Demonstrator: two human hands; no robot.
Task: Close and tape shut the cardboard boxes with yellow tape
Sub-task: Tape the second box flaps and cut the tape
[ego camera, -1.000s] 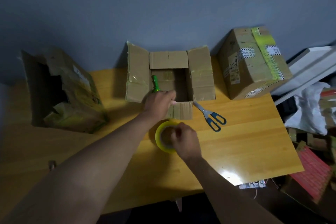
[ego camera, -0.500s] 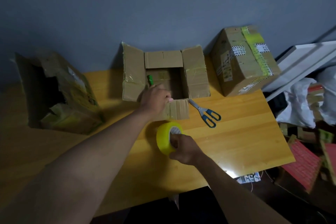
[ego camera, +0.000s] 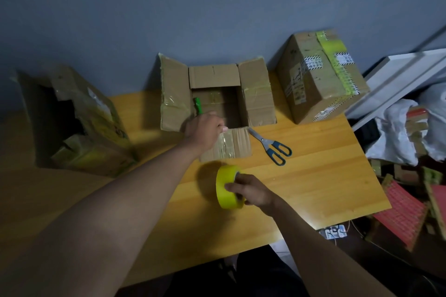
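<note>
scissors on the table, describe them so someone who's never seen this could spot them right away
On the yellow wooden table, find the open brown cardboard box at the back, in the middle. Just right of its folded-down front flap lie the metal scissors with blue-grey handles, blades pointing at the box. They are the only metal tool lying there.

My left arm stretches forward, left hand (ego camera: pixel 204 129) curled with knuckles up around a green handle (ego camera: pixel 198 105). My right hand (ego camera: pixel 251 190), nearer me, holds its grip around the yellow tape roll (ego camera: pixel 225 188).
</note>
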